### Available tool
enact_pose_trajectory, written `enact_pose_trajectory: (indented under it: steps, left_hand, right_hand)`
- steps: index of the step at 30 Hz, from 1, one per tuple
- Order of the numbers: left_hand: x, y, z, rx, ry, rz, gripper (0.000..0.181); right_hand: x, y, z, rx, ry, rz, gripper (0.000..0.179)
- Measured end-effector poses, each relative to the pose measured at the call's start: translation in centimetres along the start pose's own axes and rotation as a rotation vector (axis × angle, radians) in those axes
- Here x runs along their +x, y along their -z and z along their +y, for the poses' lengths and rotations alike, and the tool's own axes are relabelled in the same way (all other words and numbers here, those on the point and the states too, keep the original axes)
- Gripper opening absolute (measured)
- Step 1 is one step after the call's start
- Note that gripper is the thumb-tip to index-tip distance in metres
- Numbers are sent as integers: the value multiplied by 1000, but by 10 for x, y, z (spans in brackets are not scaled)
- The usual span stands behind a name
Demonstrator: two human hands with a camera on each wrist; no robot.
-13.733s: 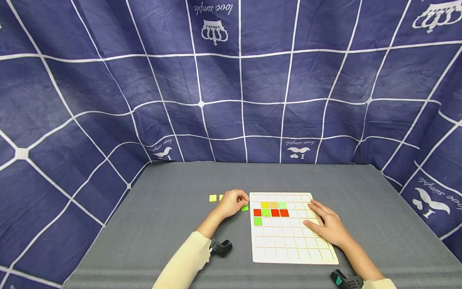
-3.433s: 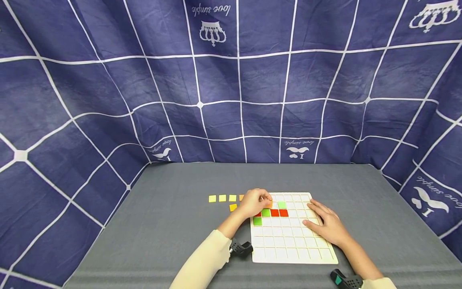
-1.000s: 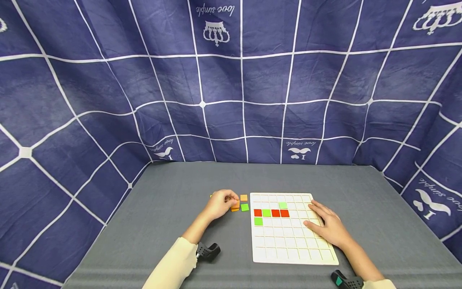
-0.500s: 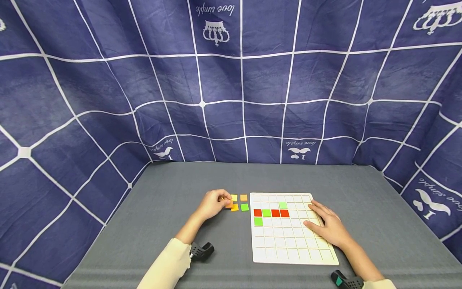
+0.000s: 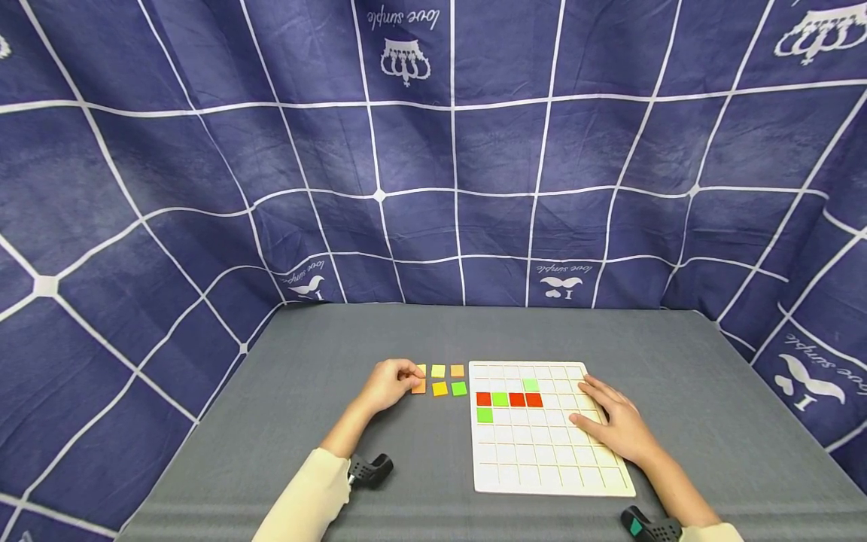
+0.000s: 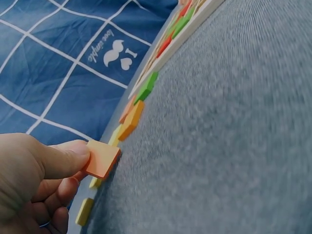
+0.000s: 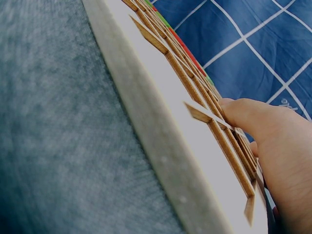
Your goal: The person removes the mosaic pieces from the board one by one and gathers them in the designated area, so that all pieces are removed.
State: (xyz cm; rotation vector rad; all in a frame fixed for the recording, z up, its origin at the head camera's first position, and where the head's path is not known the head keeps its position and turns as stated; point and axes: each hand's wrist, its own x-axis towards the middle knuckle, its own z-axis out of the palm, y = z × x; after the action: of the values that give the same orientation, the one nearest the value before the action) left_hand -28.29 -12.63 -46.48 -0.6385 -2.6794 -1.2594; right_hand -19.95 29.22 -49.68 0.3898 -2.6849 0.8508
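Note:
My left hand (image 5: 389, 388) pinches a light orange square tile (image 6: 103, 158) between thumb and fingers, at the left end of the loose tiles. Close by on the table lie a golden-yellow tile (image 5: 440, 388), a green tile (image 5: 459, 388), a pale yellow tile (image 5: 438, 371) and another light orange tile (image 5: 457, 370). My right hand (image 5: 615, 421) rests on the right edge of the white grid board (image 5: 542, 455), fingers spread. A pale green tile (image 5: 531, 385) sits in the board's second row; red tiles (image 5: 517, 400) and green ones sit in cells below it.
Grey cloth covers the table (image 5: 352, 331). A blue curtain (image 5: 488, 150) with white lines hangs behind it and at both sides. Another yellow tile (image 6: 84, 211) shows below my left fingers in the left wrist view.
Golden-yellow and light orange tiles have left the board's second row; the golden-yellow one now lies on the table. My left hand has carried the light orange one leftward. My right hand stays put.

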Motion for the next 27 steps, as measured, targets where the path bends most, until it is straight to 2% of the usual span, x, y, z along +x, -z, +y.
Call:
enact_pose_trajectory:
  steps: [10,17,19,23,27]
  left_hand:
    - [1,-4,-6,33,-13,-11,2]
    - [-2,-6,-10,45,-134,31,4]
    - [-2,-8,-10,68,-112,32,5]
    - [0,-10,-9,102,-27,20,4]
    - [1,-12,-7,110,-35,32,5]
  right_hand:
    - [1,1,0,-7,-2,3,65]
    - [0,0,0,-1,4,4,64]
    - [0,0,0,0,3,0,65]
    - [0,0,0,-1,-4,-7,65]
    - [0,1,-1,-3,-3,2,65]
